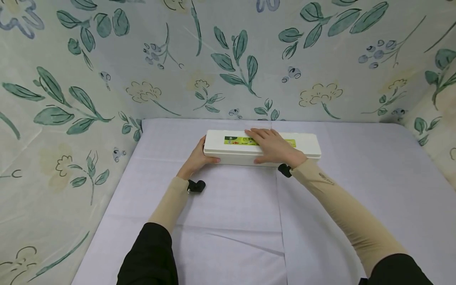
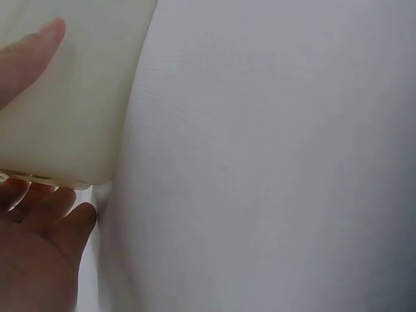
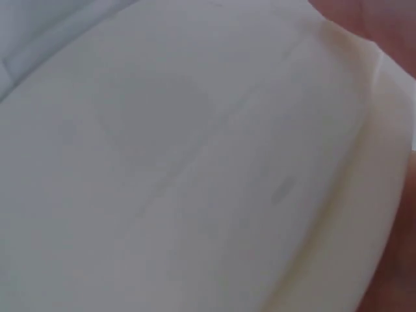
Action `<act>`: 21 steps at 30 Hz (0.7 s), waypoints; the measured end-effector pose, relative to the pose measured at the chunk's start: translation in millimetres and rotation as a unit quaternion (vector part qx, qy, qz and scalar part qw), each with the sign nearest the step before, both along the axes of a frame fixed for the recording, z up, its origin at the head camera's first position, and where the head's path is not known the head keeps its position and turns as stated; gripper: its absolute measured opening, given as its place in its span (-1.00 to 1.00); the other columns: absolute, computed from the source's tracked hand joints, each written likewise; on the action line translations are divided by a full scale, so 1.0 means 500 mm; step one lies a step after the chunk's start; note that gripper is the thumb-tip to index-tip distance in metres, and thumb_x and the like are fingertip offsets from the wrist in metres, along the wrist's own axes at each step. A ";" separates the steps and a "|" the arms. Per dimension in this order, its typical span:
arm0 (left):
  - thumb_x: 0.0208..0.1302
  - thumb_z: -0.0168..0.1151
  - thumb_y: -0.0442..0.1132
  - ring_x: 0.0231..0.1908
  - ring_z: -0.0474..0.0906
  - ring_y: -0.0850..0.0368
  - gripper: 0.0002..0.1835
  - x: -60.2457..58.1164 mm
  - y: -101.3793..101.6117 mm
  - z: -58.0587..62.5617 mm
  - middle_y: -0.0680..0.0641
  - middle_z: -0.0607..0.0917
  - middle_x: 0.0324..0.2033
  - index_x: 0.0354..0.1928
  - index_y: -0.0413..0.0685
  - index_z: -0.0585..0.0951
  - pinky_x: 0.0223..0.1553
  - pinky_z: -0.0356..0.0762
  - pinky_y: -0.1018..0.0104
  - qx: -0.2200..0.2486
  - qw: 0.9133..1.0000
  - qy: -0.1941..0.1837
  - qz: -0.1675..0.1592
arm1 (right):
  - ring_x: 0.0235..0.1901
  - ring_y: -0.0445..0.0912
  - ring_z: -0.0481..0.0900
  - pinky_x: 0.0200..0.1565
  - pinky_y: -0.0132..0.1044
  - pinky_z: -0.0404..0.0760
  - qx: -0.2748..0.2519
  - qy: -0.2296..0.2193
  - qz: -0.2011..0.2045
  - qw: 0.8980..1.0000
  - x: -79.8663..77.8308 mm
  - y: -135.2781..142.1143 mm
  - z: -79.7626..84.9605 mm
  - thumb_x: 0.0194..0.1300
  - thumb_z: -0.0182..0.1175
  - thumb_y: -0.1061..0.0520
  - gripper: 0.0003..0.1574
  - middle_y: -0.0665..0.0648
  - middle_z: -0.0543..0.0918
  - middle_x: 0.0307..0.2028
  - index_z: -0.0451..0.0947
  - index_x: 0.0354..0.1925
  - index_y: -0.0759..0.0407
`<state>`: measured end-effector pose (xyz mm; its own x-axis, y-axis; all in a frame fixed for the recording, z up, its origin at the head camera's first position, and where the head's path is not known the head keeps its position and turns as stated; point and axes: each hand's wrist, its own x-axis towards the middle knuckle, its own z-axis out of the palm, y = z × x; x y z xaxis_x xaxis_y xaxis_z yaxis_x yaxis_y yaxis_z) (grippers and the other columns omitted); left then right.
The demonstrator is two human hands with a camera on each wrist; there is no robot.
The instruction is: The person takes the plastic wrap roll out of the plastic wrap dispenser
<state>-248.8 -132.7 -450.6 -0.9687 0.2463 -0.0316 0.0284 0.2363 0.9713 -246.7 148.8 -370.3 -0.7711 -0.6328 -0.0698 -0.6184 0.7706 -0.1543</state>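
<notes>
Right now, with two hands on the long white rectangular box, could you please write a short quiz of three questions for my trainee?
1. True or false: the long white rectangular box stands upright on its short end.
2. Which digit of the left hand lies on the box's near long side?
3. The yellow-green printed label is partly covered by: A) the left hand, B) the right hand, C) neither.

Key: 1. False, its length runs left to right. 2. The thumb. 3. B.
</notes>
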 end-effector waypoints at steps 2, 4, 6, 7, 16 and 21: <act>-0.09 0.50 -0.44 0.30 0.17 -0.07 0.17 -0.001 0.000 0.001 -0.13 0.19 0.39 0.49 -0.08 -0.07 0.34 -0.02 0.03 -0.008 1.000 0.003 -0.002 | 0.37 0.19 0.03 0.31 0.18 -0.03 0.003 0.007 0.001 1.000 0.000 -0.002 0.001 0.09 0.41 -0.09 0.24 0.25 0.09 0.42 -0.08 0.50 0.15; -0.09 0.51 -0.43 0.31 0.17 -0.06 0.18 0.000 0.000 0.004 -0.13 0.18 0.39 0.49 -0.08 -0.07 0.34 -0.03 0.04 -0.013 1.000 0.003 -0.007 | 0.36 0.19 0.06 0.32 0.16 -0.01 0.008 0.012 0.000 1.000 0.000 -0.006 0.001 0.10 0.40 -0.04 0.20 0.26 0.11 0.41 -0.07 0.49 0.17; -0.10 0.51 -0.44 0.32 0.16 -0.09 0.18 0.003 0.000 0.014 -0.16 0.18 0.40 0.49 -0.12 -0.07 0.34 -0.03 0.02 -0.010 1.000 0.001 -0.013 | 0.35 0.20 0.07 0.32 0.13 0.01 0.019 0.016 -0.002 1.000 0.002 -0.011 0.002 0.10 0.38 0.01 0.17 0.28 0.13 0.40 -0.06 0.48 0.20; -0.10 0.50 -0.45 0.32 0.16 -0.11 0.17 0.007 0.000 0.022 -0.18 0.18 0.39 0.49 -0.15 -0.07 0.34 -0.03 0.01 -0.008 1.000 0.000 -0.015 | 0.35 0.21 0.08 0.32 0.13 0.01 0.025 0.016 -0.004 1.000 0.003 -0.014 0.004 0.10 0.37 0.04 0.17 0.30 0.14 0.39 -0.06 0.48 0.22; -0.07 0.51 -0.40 0.33 0.15 -0.12 0.14 0.017 0.001 0.042 -0.21 0.18 0.39 0.47 -0.21 -0.05 0.34 -0.03 0.01 -0.050 0.998 0.024 -0.024 | 0.32 0.38 0.04 0.31 0.17 0.02 0.107 0.032 -0.043 0.993 0.029 -0.064 0.007 0.09 0.40 0.13 0.21 0.52 0.06 0.35 -0.13 0.45 0.39; -0.11 0.54 -0.34 0.32 0.18 -0.08 0.16 -0.005 -0.005 0.001 -0.16 0.22 0.38 0.47 -0.16 -0.03 0.34 -0.01 0.01 -0.070 0.996 0.050 -0.016 | 0.28 0.50 0.03 0.28 0.25 0.04 0.099 0.076 -0.069 0.990 0.043 -0.088 -0.014 0.07 0.34 0.27 0.11 0.63 0.06 0.30 -0.07 0.42 0.45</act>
